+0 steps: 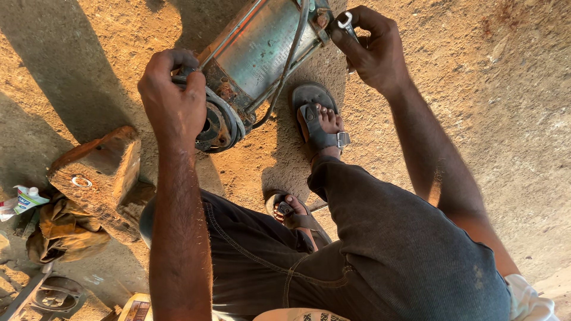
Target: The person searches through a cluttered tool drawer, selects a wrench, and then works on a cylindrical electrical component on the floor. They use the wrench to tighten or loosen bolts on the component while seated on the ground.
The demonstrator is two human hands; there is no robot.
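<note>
A rusty grey metal cylinder, a motor-like body (pixel 262 47), lies on the dirt ground in front of me. My left hand (pixel 172 98) grips its near end, fingers curled over the round flange and ring (pixel 223 122). My right hand (pixel 372 47) holds a small silver spanner (pixel 347 22) against the far right corner of the cylinder. A thin rod or cable (pixel 288 65) runs along its side.
A rusty wooden-looking block with a metal ring (pixel 98 178) sits at left, beside a crumpled dirty cloth (pixel 62 229) and a small tube (pixel 27 199). My sandalled feet (pixel 318 122) rest just below the cylinder. Metal parts (pixel 50 294) lie at lower left.
</note>
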